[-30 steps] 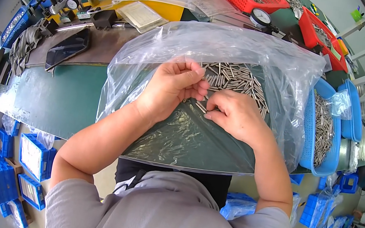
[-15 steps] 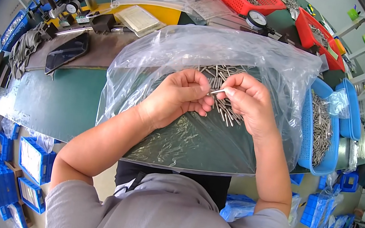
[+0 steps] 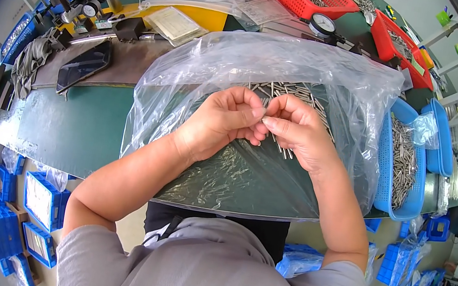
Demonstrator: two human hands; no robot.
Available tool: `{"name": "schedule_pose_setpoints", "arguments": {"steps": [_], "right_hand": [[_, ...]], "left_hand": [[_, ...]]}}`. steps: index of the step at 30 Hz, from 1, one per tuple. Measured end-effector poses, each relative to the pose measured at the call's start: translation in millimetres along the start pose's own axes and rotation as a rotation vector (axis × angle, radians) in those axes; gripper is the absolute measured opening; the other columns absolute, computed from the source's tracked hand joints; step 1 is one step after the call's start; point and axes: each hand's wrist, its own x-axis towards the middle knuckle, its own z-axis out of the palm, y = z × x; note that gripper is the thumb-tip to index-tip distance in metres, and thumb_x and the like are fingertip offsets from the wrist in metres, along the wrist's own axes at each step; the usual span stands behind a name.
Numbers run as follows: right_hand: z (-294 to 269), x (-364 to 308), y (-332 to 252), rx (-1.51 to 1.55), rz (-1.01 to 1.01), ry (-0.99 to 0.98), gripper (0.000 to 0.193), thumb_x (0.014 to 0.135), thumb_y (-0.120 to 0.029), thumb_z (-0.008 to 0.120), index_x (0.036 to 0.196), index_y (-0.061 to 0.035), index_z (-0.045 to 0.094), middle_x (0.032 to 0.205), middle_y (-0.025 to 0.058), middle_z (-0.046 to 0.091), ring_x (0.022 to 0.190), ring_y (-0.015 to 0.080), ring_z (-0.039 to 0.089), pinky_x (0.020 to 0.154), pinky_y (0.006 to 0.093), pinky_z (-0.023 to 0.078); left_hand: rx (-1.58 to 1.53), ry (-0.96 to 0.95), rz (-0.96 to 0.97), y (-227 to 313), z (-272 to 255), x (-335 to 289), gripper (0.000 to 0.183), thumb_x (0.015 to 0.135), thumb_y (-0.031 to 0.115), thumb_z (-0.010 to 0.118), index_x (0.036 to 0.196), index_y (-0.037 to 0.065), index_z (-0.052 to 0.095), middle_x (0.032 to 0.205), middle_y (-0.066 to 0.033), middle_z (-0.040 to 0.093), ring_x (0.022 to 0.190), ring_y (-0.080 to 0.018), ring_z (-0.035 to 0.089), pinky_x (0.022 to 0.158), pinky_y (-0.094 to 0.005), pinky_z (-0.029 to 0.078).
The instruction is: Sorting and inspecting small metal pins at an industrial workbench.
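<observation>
One view, head | our left hand (image 3: 224, 119) and right hand (image 3: 300, 132) meet, fingers pinched on a slim metal pin (image 3: 263, 118), mostly hidden | loose metal pins (image 3: 295, 91) just beyond, on clear plastic sheeting (image 3: 355, 146) over our green bench (image 3: 80, 124)

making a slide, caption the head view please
Left hand and right hand close together over metal pins amid clear plastic sheeting, beside a blue basket

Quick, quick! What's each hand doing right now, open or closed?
Left hand: closed in a pinch; can't tell what's inside, fingers hide it.
Right hand: also pinched closed, by the left fingertips; anything held is hidden.
</observation>
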Motion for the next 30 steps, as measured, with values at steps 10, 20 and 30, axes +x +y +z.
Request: {"name": "schedule_pose_setpoints", "arguments": {"steps": [10,20,30], "right_hand": [[3,2,3,-0.046,-0.168,0.199,0.009,0.085,-0.016,0.060,0.087,-0.0070,0.057,0.072,-0.0026,0.055,0.056,0.0028,0.042,0.047,0.0172,0.032],[-9,3,3,-0.305,-0.032,0.240,0.010,0.080,-0.014,0.062,0.080,-0.0046,0.059,0.067,0.0002,0.057,0.056,0.0106,0.053,0.050,0.0258,0.041],[13,1,14,-1.333,-0.330,0.314,0.014,0.074,-0.019,0.066,0.076,-0.0061,0.061,0.073,0.0092,0.063,0.066,0.0281,0.062,0.059,0.0387,0.049]], "left_hand": [[0.035,0.054,0.034,3,1,0,0.008,0.091,0.013,0.054,0.092,0.005,0.052,0.081,-0.0070,0.060,0.075,-0.0158,0.060,0.069,-0.0286,0.049],[0.004,0.139,0.061,5,-3,1,0.008,0.092,0.013,0.052,0.090,0.005,0.054,0.081,-0.0077,0.061,0.073,-0.0156,0.059,0.069,-0.0281,0.049],[0.008,0.129,0.059,5,-4,2,0.007,0.092,0.012,0.052,0.090,0.006,0.054,0.081,-0.0077,0.061,0.072,-0.0153,0.059,0.069,-0.0276,0.049]]}}
